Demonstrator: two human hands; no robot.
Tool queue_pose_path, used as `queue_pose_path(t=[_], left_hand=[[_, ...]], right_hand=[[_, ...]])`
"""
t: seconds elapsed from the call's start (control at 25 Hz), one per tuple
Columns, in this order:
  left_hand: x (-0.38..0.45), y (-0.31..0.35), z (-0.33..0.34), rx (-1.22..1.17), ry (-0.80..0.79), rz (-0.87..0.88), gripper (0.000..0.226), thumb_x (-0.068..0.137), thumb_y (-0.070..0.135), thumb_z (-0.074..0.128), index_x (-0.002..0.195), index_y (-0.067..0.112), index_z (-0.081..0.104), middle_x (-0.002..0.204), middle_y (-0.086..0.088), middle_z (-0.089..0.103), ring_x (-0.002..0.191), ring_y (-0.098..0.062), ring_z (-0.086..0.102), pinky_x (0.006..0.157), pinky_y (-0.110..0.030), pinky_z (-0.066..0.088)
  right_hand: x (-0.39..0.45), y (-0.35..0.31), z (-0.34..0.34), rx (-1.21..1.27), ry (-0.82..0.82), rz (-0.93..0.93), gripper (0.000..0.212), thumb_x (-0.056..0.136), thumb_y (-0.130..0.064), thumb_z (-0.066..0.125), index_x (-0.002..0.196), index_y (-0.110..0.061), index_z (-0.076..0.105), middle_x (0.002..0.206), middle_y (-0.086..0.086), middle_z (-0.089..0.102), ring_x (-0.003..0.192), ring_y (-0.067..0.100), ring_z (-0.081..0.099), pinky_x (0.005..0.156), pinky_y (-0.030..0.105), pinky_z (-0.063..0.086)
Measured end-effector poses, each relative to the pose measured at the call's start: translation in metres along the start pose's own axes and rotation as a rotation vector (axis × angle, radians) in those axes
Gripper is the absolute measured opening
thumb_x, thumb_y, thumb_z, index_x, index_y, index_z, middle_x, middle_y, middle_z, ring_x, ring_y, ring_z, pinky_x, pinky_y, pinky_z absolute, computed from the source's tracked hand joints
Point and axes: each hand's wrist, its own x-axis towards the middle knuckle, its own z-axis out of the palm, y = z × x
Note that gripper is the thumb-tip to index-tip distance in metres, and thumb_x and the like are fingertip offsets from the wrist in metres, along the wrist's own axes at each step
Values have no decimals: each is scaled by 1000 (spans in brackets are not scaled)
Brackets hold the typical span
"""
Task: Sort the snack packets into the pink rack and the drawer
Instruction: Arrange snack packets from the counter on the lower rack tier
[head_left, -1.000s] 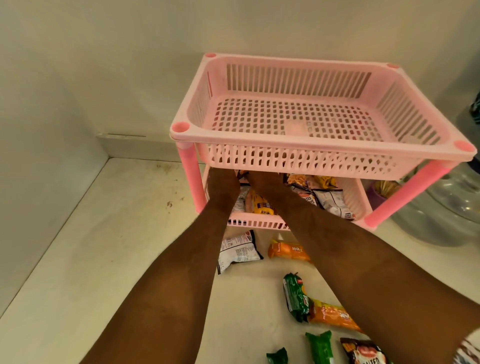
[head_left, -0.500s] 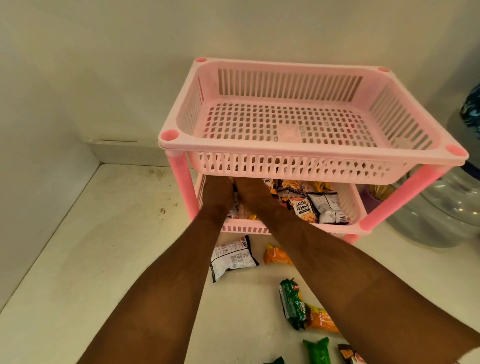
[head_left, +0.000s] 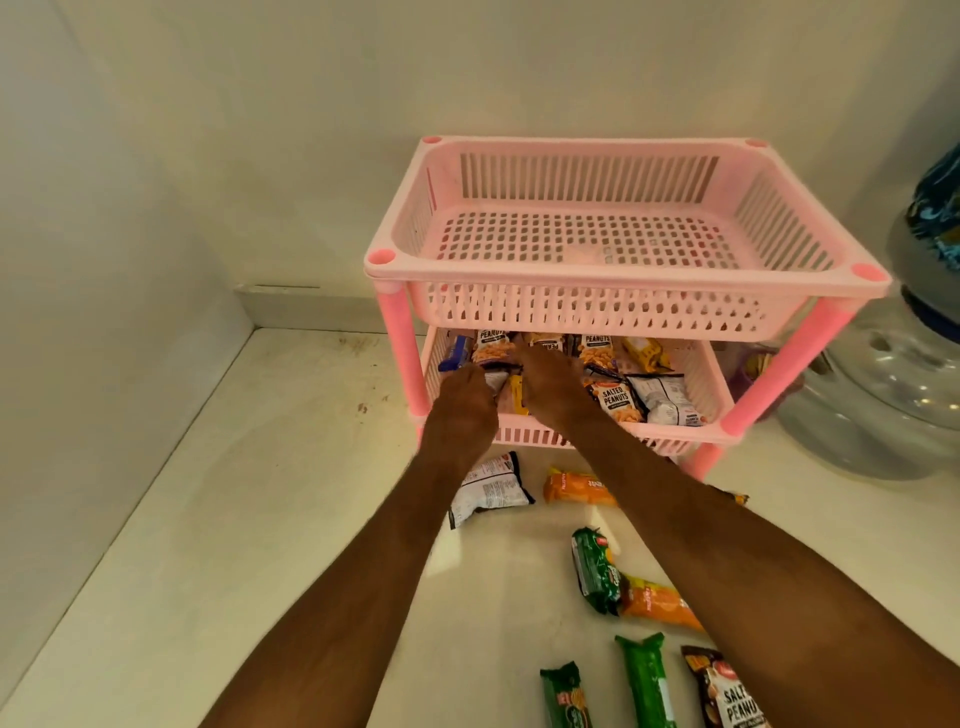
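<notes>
The pink rack (head_left: 587, 312) has two tiers and stands against the back wall. Its top tier holds nothing. Several snack packets lie in the lower tier (head_left: 691, 441), among them salted peanuts (head_left: 615, 397) and a white packet (head_left: 665, 397). Both my hands are inside the lower tier at its left front. My left hand (head_left: 462, 400) has its fingers curled down beside a grey and yellow packet (head_left: 508, 389); its grip is hidden. My right hand (head_left: 550, 384) lies flat, fingers spread, over the packets. No drawer is in view.
Loose packets lie on the white counter (head_left: 234, 519) in front of the rack: a white one (head_left: 488, 488), orange ones (head_left: 576, 488), green ones (head_left: 595, 569) and salted peanuts (head_left: 727, 691). A large clear water jar (head_left: 883, 405) stands right of the rack. A wall closes the left side.
The view has pulled back and more of the lower tier shows. Both hands stay in the lower tier and have shifted a little among the packets.
</notes>
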Motion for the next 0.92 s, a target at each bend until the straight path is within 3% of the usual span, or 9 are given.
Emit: queue_pose_path(t=[0.12, 0.2, 0.28, 0.36, 0.48, 0.6, 0.76, 0.92], left_hand=[[-54, -2, 4, 145, 157, 229, 43, 91, 12, 67, 132, 2, 59, 130, -16, 63, 123, -31, 57, 108, -43, 49], [-81, -4, 9, 180, 247, 267, 49, 80, 12, 78, 125, 0, 64, 123, -16, 67, 114, -34, 63, 96, -44, 55], [-105, -7, 16, 124, 249, 230, 48, 80, 14, 77, 124, 2, 64, 122, -14, 66, 110, -33, 63, 91, -44, 56], [-129, -12, 27, 101, 210, 161, 46, 82, 16, 74, 125, 3, 64, 123, -13, 65, 110, -34, 62, 89, -46, 55], [-156, -22, 38, 102, 138, 98, 46, 82, 17, 74, 125, 4, 65, 125, -15, 63, 109, -38, 62, 89, -48, 53], [-180, -34, 44, 121, 54, -7, 47, 88, 25, 67, 132, 10, 60, 131, -10, 58, 115, -33, 56, 97, -44, 46], [-213, -47, 50, 90, 22, -49, 44, 88, 27, 66, 128, 10, 61, 125, -8, 58, 110, -31, 57, 94, -43, 47], [-232, -57, 49, 76, 6, -123, 47, 88, 25, 66, 132, 10, 59, 130, -7, 56, 122, -28, 52, 103, -39, 41]], right_hand=[[-47, 12, -9, 48, 153, -66, 37, 94, -11, 53, 127, -27, 53, 127, -2, 56, 122, 23, 46, 98, 39, 24], [-78, 17, -14, 104, 238, -117, 27, 93, -18, 58, 118, -26, 53, 115, -4, 56, 112, 20, 48, 97, 38, 27], [-107, 21, -13, 134, 262, -116, 27, 89, -19, 65, 113, -26, 53, 106, -6, 54, 104, 17, 49, 93, 35, 29], [-133, 28, -9, 151, 236, -104, 28, 87, -18, 65, 112, -26, 53, 102, -7, 55, 99, 17, 51, 89, 35, 32], [-166, 40, -1, 180, 135, -54, 26, 86, -18, 62, 110, -23, 54, 106, -4, 57, 103, 19, 52, 94, 43, 39], [-191, 55, 10, 113, 65, 4, 24, 90, -21, 61, 114, -22, 55, 112, -2, 59, 111, 22, 53, 98, 40, 35], [-222, 69, 27, 97, 3, 44, 23, 90, -22, 62, 113, -26, 56, 113, -7, 58, 115, 20, 51, 93, 39, 33], [-238, 61, 44, 92, -51, 38, 23, 91, -26, 61, 113, -30, 55, 112, -10, 58, 112, 18, 52, 92, 36, 30]])
